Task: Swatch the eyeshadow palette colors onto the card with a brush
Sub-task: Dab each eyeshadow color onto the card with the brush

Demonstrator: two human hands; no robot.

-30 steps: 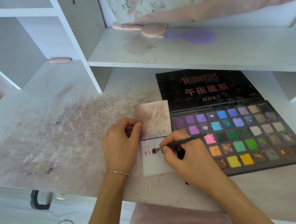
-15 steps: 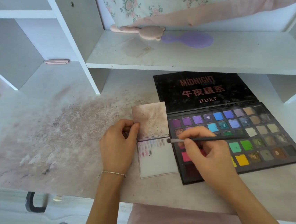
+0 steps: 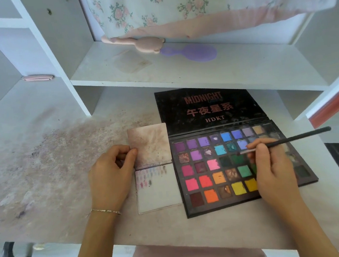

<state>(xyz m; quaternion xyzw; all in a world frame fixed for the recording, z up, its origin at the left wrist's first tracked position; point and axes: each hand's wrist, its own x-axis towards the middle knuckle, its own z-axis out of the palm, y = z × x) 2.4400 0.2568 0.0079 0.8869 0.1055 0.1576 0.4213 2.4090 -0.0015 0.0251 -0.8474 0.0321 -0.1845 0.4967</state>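
An open black eyeshadow palette (image 3: 208, 174) with several rows of coloured pans lies on the desk, its lid (image 3: 206, 108) folded back flat. Left of it lies a folded white card (image 3: 159, 191), its lower half bearing small pink, purple and grey swatches near the top. My left hand (image 3: 111, 175) pinches the left edge of the card's stained upper flap (image 3: 150, 144). My right hand (image 3: 271, 168) holds a thin black brush (image 3: 285, 141) over the palette, its tip at a dark green pan in the third row. My right hand covers several pans.
A white shelf (image 3: 200, 73) overhangs the desk just behind the palette, carrying a pink brush (image 3: 142, 45) and a purple hairbrush (image 3: 196, 52). The desk surface (image 3: 43, 161) left of the card is stained with powder. A pink clip (image 3: 37, 78) lies in the left cubby.
My right hand moved the brush rightward off the card and across the palette, from the card's swatches to the dark green pans. My left hand kept its hold on the card.
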